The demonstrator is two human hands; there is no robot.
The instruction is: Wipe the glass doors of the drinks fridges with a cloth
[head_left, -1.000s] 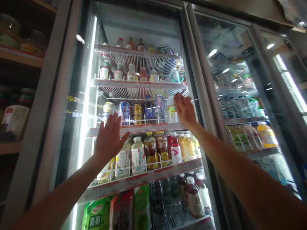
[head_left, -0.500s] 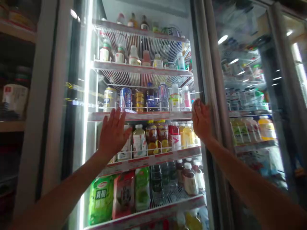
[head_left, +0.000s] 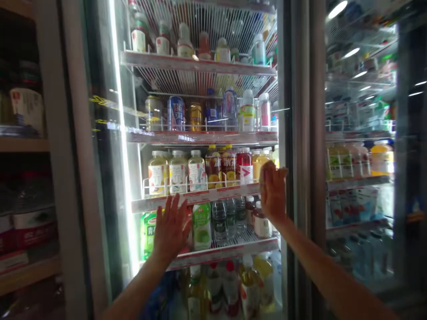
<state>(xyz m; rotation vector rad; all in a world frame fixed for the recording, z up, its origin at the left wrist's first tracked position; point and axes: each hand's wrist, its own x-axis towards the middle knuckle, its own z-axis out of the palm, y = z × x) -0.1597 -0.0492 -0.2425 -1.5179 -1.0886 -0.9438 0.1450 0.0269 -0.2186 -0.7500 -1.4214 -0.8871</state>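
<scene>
Both hands are held up before a lit drinks fridge (head_left: 302, 146), which stands directly ahead and fills the middle of the view. Left hand (head_left: 171, 229): grip wide, fingers extended upward and slightly apart, fingertips overlapping the front edge of the bottle shelf (head_left: 207, 195) in view. Behind it, partly covered, is a green bag (head_left: 147, 235); a second green bag (head_left: 202, 226) stands just right of the hand. Right hand (head_left: 273, 191): grip likewise wide, fingers upright, outline slightly blurred; it overlaps the right end of the bottle shelf, near the yellow bottles (head_left: 256, 161). Cannot tell whether either hand touches the fridge. Bottle shelf, left to right: three white-capped bottles (head_left: 197, 172) with pale labels, two dark tea bottles (head_left: 213, 168) with yellow caps, a red bottle (head_left: 245, 164), then the yellow ones. On the shelf above: a blue can (head_left: 175, 113) and a gold can (head_left: 195, 116), among other drinks. Beside the second green bag are clear bottles (head_left: 219, 220). A bright light strip (head_left: 118, 89) runs down the fridge's left side. Further left, dim: jars (head_left: 26, 106) on wooden shelving (head_left: 23, 144).
</scene>
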